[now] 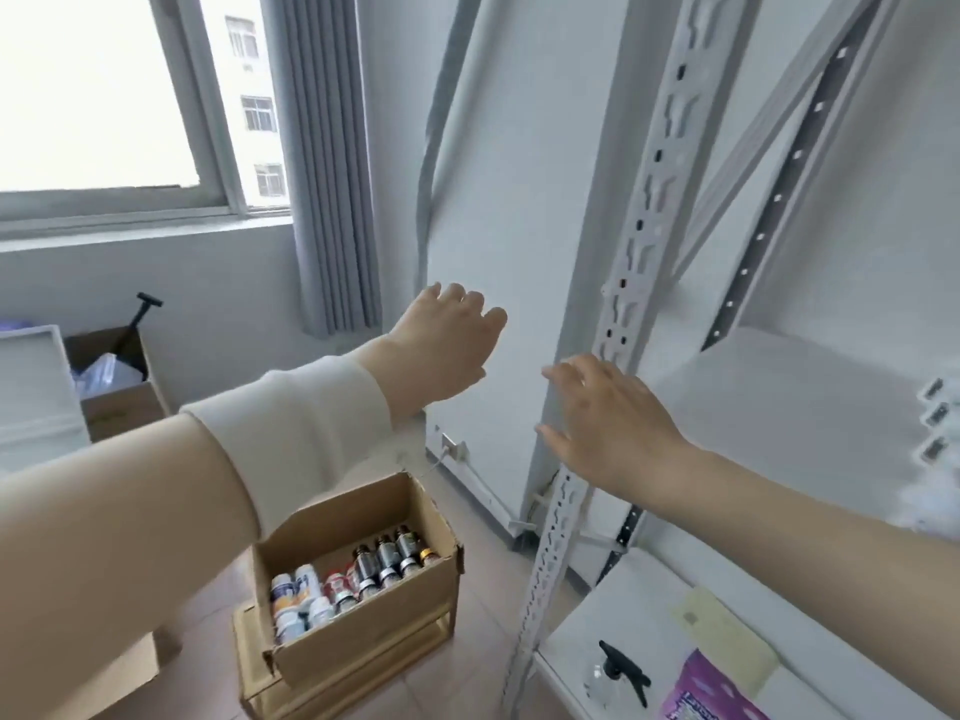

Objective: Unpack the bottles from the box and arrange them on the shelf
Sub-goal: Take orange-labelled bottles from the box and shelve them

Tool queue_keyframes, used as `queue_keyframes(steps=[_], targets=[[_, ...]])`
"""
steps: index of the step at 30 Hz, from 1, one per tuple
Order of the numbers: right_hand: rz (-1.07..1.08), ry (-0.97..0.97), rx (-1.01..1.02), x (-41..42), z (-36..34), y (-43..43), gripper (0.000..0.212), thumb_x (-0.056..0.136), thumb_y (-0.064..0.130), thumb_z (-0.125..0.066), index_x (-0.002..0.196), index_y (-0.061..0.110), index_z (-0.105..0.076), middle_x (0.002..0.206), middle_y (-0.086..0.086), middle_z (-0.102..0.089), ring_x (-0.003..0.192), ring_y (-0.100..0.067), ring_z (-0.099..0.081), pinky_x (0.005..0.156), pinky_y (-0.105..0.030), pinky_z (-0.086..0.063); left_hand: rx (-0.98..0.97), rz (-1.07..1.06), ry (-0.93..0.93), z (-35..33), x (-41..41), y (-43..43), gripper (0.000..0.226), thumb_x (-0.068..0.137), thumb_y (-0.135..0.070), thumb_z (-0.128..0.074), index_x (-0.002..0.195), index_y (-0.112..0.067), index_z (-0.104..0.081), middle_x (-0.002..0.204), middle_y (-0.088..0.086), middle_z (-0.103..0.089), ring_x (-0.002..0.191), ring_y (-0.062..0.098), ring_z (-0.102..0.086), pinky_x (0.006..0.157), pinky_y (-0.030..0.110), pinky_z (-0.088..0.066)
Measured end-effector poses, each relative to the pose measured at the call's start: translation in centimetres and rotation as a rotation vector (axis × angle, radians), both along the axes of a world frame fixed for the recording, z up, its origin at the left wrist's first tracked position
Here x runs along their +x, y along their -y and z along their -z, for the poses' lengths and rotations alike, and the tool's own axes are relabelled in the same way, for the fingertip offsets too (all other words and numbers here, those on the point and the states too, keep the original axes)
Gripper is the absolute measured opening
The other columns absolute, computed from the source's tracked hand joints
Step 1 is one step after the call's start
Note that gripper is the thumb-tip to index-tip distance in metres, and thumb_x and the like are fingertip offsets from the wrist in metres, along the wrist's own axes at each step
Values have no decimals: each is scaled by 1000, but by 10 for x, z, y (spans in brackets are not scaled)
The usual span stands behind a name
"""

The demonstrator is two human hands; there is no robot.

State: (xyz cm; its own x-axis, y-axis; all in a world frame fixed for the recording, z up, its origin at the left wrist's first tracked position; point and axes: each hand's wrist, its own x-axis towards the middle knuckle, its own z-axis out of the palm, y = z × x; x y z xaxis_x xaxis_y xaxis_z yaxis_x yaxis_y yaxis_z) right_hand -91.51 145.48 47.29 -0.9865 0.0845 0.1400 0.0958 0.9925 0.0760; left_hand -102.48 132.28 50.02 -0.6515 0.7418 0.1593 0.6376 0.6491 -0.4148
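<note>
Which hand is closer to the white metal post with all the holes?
The right hand. Its fingertips show right beside the post, overlapping its edge, while the left hand hangs off to the post's left, in front of the plain wall.

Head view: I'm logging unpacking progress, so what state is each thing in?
Cardboard box, open at the top.
Bottles, standing inside the box.
Left hand, open, holding nothing.
Right hand, open, holding nothing.
Shelf, none of the box's bottles on it yet.
</note>
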Motion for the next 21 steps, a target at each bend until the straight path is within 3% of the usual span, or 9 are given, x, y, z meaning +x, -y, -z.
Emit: queue_keyframes(steps=[7, 14, 21], targets=[[-92, 280, -71, -125, 125, 90, 52, 95, 38, -42, 139, 13, -30, 140, -7, -37, 129, -26, -37, 106, -37, -33, -82, -260, 287, 142, -101, 102, 44, 94, -23, -47, 134, -9, -38, 135, 14, -46, 125, 31, -43, 107, 41, -30], [-188, 563, -77, -220, 248, 120, 54, 95, 38, -42, 141, 14, -27, 144, -8, -35, 133, -26, -34, 109, -37, -30, -163, -427, 546, 281, -181, 146, 35, 94, -20, -47, 127, -8, -42, 128, 15, -51, 118, 31, -48, 99, 40, -36], [-250, 863, -166, -305, 390, 146, 53, 95, 41, -42, 139, 14, -32, 139, -8, -41, 128, -26, -39, 105, -35, -34, -188, -697, 825, 424, -233, 189, 36, 97, -15, -40, 133, -8, -40, 132, 14, -49, 124, 31, -45, 105, 40, -34]])
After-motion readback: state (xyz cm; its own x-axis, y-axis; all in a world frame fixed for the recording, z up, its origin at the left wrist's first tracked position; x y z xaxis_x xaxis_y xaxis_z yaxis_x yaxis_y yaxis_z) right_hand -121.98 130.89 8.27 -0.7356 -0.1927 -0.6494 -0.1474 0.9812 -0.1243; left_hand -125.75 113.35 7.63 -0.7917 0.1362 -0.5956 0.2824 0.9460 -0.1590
